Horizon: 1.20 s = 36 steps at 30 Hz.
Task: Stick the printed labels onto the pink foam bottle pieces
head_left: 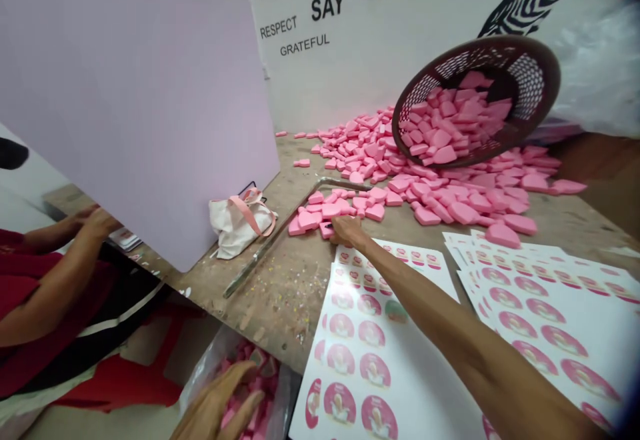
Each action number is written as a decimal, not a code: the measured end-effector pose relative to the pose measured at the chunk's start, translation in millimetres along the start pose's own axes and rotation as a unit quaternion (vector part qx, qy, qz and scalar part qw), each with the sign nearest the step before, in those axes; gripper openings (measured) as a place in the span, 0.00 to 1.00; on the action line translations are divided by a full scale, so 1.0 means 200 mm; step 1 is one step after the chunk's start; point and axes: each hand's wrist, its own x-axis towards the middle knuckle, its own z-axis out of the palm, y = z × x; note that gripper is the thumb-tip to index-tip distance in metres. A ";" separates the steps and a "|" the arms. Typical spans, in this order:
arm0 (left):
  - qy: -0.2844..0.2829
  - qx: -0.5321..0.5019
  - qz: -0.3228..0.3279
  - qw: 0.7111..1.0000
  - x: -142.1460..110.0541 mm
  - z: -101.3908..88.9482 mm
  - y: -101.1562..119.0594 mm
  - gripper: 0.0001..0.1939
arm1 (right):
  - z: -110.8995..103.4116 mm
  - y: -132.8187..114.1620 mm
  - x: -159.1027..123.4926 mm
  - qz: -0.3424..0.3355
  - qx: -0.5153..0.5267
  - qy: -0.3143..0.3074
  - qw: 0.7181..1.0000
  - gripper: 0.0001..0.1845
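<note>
1. Right there at the fingertips, you had one pink piece (325, 233), just beyond the far-left corner of the printed sheet (410, 377). A small dark streak showed on it, too small to make out.
2. Here was the relation that mattered: from your fingertips the piece lay to the left, pointing away from the wrist and clear of the sheet. Its long axis? Partly covered by your fingers, so you couldn't read it for certain.
3. Your right hand (347, 230) was easily the nearer one, at the sheet's far-left corner, its forearm slanting across the sheet from the near right. The fingers were bent down against the piece; whether they pinched it or only touched it, the view couldn't tell.
4. Around that piece, the small cluster (310, 219) lay beyond the sheet's far edge, its pieces crowded together and turned several ways.
5. Left of the sheet ran the metal bar (270, 253), bending behind the cluster.
6. Farther beyond the sheet, to the right, spread the big pink heap (463, 212), with the brown basket (545, 103) tipped on its side over it.
7. And your left hand (213, 400)? Well apart, left of the sheet's near end, thumb and forefinger spread over the pieces in the clear bag (200, 363); contact with them was unclear.
</note>
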 end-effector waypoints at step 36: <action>-0.147 -0.428 0.043 0.891 0.52 0.69 0.95 0.26 | 0.23 0.43 -1.14 0.027 0.103 0.250 0.962 0.08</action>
